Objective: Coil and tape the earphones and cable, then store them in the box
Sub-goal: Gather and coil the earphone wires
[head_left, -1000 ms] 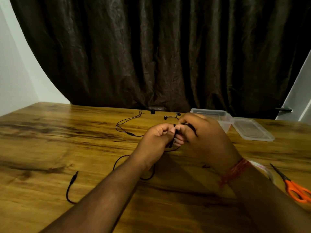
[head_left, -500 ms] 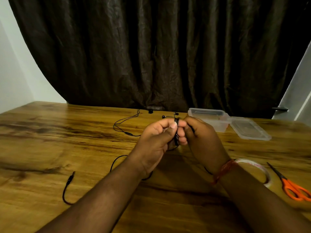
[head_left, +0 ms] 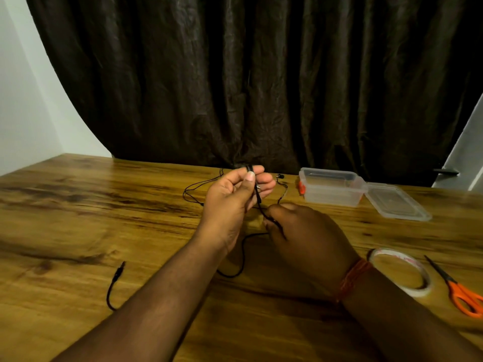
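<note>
My left hand point(head_left: 232, 202) is raised above the table, palm toward me, with black cable point(head_left: 257, 194) wound around its fingers and pinched by the thumb. My right hand point(head_left: 308, 239) sits lower and to the right, pinching the same cable where it runs down from the left hand. The slack loops over the wooden table point(head_left: 78, 231) under my wrists and ends in a plug point(head_left: 119, 270) at the left. Black earphones point(head_left: 280, 176) with thin wires lie behind my hands. A clear plastic box point(head_left: 332, 188) stands open at the back right.
The box's clear lid point(head_left: 394, 202) lies flat to its right. A roll of clear tape point(head_left: 400, 271) lies by my right wrist, with orange-handled scissors point(head_left: 460, 291) at the right edge. A dark curtain hangs behind the table.
My hands have drawn apart: the left rose with the cable coiled on its fingers, and the right dropped down and right along the cable. The view has shifted slightly.
</note>
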